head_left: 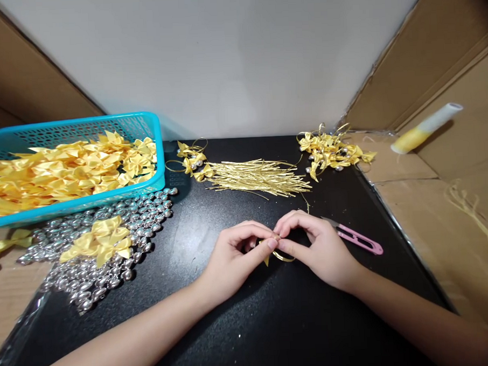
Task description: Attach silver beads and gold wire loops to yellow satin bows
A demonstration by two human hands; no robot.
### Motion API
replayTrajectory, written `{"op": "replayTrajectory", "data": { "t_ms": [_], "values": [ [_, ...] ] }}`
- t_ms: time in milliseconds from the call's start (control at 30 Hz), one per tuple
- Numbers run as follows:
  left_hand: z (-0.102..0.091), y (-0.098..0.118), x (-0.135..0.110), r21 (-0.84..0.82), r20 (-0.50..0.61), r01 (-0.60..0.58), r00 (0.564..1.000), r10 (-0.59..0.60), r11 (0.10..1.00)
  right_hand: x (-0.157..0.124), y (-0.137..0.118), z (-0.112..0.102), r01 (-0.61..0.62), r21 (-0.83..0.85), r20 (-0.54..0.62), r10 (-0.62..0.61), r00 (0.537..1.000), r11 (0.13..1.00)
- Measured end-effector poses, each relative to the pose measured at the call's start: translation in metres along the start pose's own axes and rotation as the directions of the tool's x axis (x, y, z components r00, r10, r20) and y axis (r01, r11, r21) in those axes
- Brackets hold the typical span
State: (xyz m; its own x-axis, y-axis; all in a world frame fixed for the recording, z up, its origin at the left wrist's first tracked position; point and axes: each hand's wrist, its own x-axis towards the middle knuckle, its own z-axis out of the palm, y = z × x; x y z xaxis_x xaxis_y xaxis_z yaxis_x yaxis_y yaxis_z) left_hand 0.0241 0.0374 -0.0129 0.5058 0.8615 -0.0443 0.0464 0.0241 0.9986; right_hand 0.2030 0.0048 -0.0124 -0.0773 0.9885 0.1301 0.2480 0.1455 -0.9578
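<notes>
My left hand (235, 256) and my right hand (317, 244) meet fingertip to fingertip over the middle of the black table (242, 323). Both pinch a small yellow bow with a thin gold wire loop (281, 256) that hangs just below the fingers. Most of that piece is hidden between the fingers. A bundle of gold wires (258, 177) lies just beyond the hands. Pink thread snips (357, 239) lie right beside my right hand.
A turquoise basket (152, 179) full of yellow ribbon bows stands at the left. Silver bells (109, 253) are spread in front of it, with loose yellow bows (99, 240) on top. Finished bow pieces (331, 149) are piled at the back right. Cardboard walls flank both sides; a yellow-white tube (425, 126) lies at right.
</notes>
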Motion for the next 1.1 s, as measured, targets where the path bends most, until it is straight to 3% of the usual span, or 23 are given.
{"op": "replayTrajectory", "data": {
  "t_ms": [300, 567, 800, 967, 1100],
  "values": [
    [0.0, 0.001, -0.001, 0.012, -0.017, 0.049, 0.999, -0.049, 0.999, -0.001, -0.002, 0.001, -0.005, 0.023, -0.051, 0.006, 0.999, 1.0],
    [0.002, 0.002, -0.001, 0.134, -0.026, -0.005, 1.0, 0.009, 0.991, -0.003, -0.002, 0.003, 0.004, 0.069, -0.153, 0.007, 0.988, 0.998],
    [0.001, 0.003, 0.0, 0.181, -0.028, -0.008, 1.0, 0.013, 0.984, -0.002, 0.0, 0.001, -0.057, 0.07, -0.129, 0.065, 0.989, 0.996],
    [0.0, 0.0, -0.001, 0.369, -0.041, -0.024, 0.998, 0.042, 0.929, -0.001, -0.001, -0.001, -0.066, 0.039, -0.105, 0.069, 0.992, 0.997],
    [0.0, 0.0, -0.002, 0.521, 0.047, -0.138, 0.99, 0.133, 0.843, -0.001, -0.002, -0.007, -0.045, -0.089, -0.064, 0.04, 0.997, 0.995]
  ]
}}
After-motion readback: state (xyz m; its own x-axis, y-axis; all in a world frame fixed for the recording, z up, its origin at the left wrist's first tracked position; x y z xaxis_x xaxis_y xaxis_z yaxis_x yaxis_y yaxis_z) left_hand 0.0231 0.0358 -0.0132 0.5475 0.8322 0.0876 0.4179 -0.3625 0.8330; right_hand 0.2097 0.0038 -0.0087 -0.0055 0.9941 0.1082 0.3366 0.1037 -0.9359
